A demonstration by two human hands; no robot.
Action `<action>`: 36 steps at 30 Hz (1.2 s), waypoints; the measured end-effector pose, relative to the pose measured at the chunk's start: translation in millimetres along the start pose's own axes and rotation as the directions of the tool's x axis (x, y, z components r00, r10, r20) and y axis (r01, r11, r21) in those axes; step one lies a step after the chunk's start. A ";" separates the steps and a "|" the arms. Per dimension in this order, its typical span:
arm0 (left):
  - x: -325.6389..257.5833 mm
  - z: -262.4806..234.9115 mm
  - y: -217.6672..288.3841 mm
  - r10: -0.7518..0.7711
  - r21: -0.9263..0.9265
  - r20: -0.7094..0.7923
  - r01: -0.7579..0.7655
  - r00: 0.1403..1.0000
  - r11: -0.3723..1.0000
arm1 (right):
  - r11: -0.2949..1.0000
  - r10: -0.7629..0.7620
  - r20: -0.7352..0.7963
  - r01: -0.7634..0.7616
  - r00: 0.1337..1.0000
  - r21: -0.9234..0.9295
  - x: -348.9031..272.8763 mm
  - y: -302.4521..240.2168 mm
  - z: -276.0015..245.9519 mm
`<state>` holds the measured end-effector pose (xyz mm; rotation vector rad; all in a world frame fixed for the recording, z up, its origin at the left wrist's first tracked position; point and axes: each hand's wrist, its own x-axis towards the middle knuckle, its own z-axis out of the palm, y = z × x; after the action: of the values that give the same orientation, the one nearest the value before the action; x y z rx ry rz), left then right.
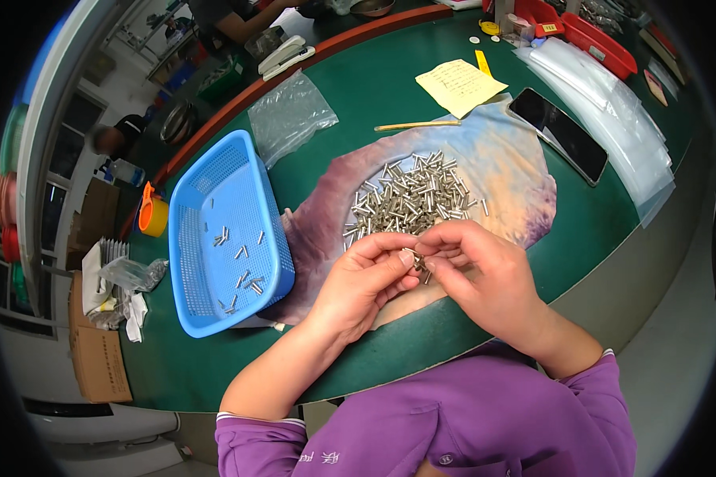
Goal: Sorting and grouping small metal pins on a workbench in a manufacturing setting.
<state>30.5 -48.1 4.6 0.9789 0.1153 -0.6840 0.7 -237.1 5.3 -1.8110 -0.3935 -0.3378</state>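
Note:
My left hand (358, 282) is closed, with a few small silvery metal pins (418, 260) held in its curled fingers. The thumb and fingertips of my right hand (493, 274) pinch at the same pins, and the two hands meet there. Just beyond them a heap of similar pins (414, 191) lies on a tie-dyed cloth (318, 199) in purple, blue and peach. To the left stands a blue plastic basket (282, 266) with several pins scattered on its bottom. Fingers partly cover the held pins, so their exact number is hidden.
A clear plastic bag (293, 115), a thin stick (418, 126) and a yellow note (457, 87) lie on the green table (374, 354) beyond the cloth. At right are a black phone (561, 135) and plastic sheets (605, 103). An orange-yellow cup (153, 215) stands left of the basket.

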 end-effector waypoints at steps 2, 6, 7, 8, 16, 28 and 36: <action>2.9 -5.0 -1.2 -0.020 -0.096 0.054 0.025 0.998 0.995 | 0.999 -0.007 -0.030 0.008 1.000 0.044 -1.2 -0.6 -0.3; 4.7 -7.7 0.1 -0.001 -0.313 0.218 0.071 0.976 0.947 | 0.996 -0.085 -0.078 0.087 0.993 0.016 0.1 6.2 -5.9; 5.0 -8.5 -0.1 0.011 -0.320 0.227 0.064 0.974 0.945 | 0.996 -0.090 -0.082 0.092 0.993 0.020 0.1 6.8 -5.9; 4.8 -8.2 0.0 0.012 -0.314 0.226 0.061 0.974 0.947 | 0.996 -0.086 -0.078 0.088 0.993 0.025 -0.2 7.2 -5.6; 4.6 -8.1 -1.2 0.058 -0.358 0.237 0.032 0.970 0.933 | 0.909 -0.377 0.009 0.372 0.926 -0.189 4.3 4.1 -8.5; -0.1 -4.6 -2.6 0.052 -0.368 0.220 0.033 0.974 0.929 | 0.792 -0.476 0.050 0.452 0.878 -0.411 0.3 4.6 -8.8; -46.9 -3.7 58.3 0.788 0.603 0.037 -0.642 0.615 0.473 | 0.874 -0.296 -0.037 0.255 0.955 -0.414 0.4 4.2 -17.8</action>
<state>28.2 -1.1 62.9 1.5546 -0.3126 0.2572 2.5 -255.4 6.5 -2.1345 -0.5447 -0.7537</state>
